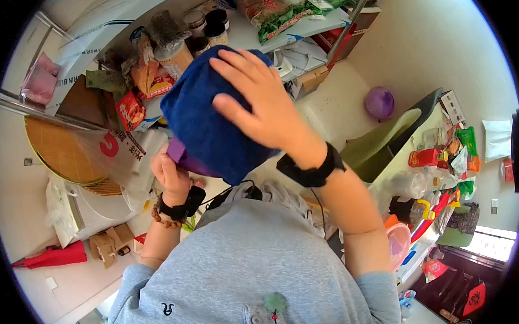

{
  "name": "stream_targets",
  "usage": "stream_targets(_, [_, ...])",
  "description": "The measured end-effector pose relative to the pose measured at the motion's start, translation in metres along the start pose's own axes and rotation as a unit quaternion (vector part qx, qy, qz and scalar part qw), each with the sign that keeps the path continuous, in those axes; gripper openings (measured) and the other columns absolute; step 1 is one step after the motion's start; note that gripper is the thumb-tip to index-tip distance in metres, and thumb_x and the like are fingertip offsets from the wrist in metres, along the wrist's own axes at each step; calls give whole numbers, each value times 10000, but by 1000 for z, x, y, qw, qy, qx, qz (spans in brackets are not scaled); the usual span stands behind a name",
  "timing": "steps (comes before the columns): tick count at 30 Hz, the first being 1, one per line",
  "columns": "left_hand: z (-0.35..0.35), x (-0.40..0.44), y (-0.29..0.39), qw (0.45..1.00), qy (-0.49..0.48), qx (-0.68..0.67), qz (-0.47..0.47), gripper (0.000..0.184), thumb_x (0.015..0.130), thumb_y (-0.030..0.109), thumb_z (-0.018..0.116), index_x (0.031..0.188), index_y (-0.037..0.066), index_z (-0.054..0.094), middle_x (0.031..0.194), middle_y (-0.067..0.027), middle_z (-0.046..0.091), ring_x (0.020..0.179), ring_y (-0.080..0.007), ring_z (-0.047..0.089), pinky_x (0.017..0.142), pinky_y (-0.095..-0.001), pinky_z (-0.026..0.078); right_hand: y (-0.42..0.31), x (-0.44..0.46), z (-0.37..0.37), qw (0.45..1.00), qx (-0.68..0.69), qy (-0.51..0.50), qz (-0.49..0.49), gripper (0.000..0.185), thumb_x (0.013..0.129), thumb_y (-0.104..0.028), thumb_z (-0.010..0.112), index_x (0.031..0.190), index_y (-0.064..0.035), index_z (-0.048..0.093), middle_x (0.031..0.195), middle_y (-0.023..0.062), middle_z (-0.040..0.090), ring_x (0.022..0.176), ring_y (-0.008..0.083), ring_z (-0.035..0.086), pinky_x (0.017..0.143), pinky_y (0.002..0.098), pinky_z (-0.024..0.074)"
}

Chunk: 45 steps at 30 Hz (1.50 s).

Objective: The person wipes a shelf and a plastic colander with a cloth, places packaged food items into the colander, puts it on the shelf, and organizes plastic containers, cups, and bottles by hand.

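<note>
A dark blue cloth is draped over a purple item in front of my chest. Most of the purple item is hidden, so I cannot tell its kind; a rounded edge and a short tab show at the lower left. My left hand is closed on the item at this tab side. On top of the cloth lies my right hand, its fingers stretched out flat and the thumb apart. Both wrists wear black bands, and a beaded bracelet circles the left one.
Ahead stands a shelf with jars, food packets and bags. A round woven tray and a clear plastic bag are at the left. To the right are a purple balloon, a green chair and a cluttered table.
</note>
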<state>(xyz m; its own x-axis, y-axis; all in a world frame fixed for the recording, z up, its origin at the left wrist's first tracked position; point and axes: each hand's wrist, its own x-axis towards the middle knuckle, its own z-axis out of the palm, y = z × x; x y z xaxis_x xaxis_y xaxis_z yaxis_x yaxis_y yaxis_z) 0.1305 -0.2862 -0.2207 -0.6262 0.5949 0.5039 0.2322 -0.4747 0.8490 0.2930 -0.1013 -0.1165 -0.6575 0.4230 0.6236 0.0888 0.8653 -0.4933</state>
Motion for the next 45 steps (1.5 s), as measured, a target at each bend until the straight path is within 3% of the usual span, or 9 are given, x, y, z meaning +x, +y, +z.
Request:
stream_targets(5, [19, 9, 23, 995, 27, -55, -75, 407, 924, 376, 607, 916, -30, 629, 822, -31, 644, 750, -91, 574, 651, -254, 454, 64, -4, 13, 942, 294, -64, 150, 459, 958, -323, 489, 1285, -3, 523, 1292, 162, 556, 1231, 286, 488, 1041, 360, 371])
stream_targets(12, [28, 16, 23, 967, 98, -81, -219, 306, 934, 331, 607, 878, 30, 610, 780, -14, 637, 645, -65, 560, 574, -213, 447, 70, -60, 11, 593, 604, 5, 532, 490, 1002, -388, 414, 1322, -27, 505, 1261, 123, 572, 1089, 211, 570, 981, 330, 420])
stream_targets(23, [25, 36, 8, 967, 101, -132, -193, 314, 975, 306, 498, 1014, 13, 606, 901, -36, 636, 748, -95, 592, 644, -239, 484, 32, -86, 4, 818, 463, 194, 280, 710, 947, -495, 453, 1436, 1, 318, 1472, 147, 345, 1333, 248, 367, 1112, 372, 284])
stream_targets(27, [17, 45, 21, 982, 52, -132, -125, 421, 967, 380, 470, 1114, -1, 572, 993, -71, 629, 842, -144, 613, 727, -274, 504, 6, -83, -18, 967, 183, 175, 18, 600, 919, -457, 466, 1331, -21, 463, 1449, 206, 352, 1317, 382, 365, 1092, 511, 257])
stream_targets(31, [37, 61, 54, 951, 52, -235, -193, 517, 966, 457, 401, 1216, 19, 514, 1109, -87, 615, 977, -180, 600, 845, -316, 495, -24, -65, -24, 964, -51, 115, -232, 341, 813, -366, 597, 1081, -159, 644, 1349, 125, 471, 1280, 425, 403, 1048, 557, 320])
stream_targets(35, [47, 70, 63, 953, 32, -245, -175, 512, 971, 474, 365, 1242, 65, 511, 1168, -71, 603, 1046, -183, 578, 908, -332, 471, -14, -71, 12, 939, -164, 205, -222, 316, 795, -256, 622, 1110, -264, 641, 1234, -46, 566, 1232, 380, 461, 1027, 476, 369])
stream_targets(38, [63, 63, 56, 916, 222, -242, -231, 505, 958, 503, 378, 1254, 117, 511, 1217, -35, 583, 1113, -174, 544, 952, -344, 444, 18, -76, 49, 951, -84, 281, -98, 479, 879, -234, 517, 1331, -76, 499, 1449, 172, 371, 1352, 455, 296, 1097, 515, 271])
stream_targets(42, [68, 65, 42, 885, 211, -310, -274, 499, 934, 517, 436, 1253, 140, 512, 1226, -17, 568, 1137, -183, 527, 950, -347, 434, 20, -68, 68, 932, 85, 343, 78, 622, 949, -296, 424, 1466, -9, 233, 1512, 206, 225, 1410, 388, 184, 1143, 482, 165])
stream_targets(45, [69, 56, 36, 888, 208, -319, -258, 491, 938, 513, 444, 1203, 108, 527, 1171, -18, 586, 1091, -178, 547, 924, -342, 444, 42, -67, 82, 756, 450, 432, 200, 653, 993, -433, 358, 1482, -32, 197, 1513, 124, 249, 1394, 266, 234, 1142, 406, 184])
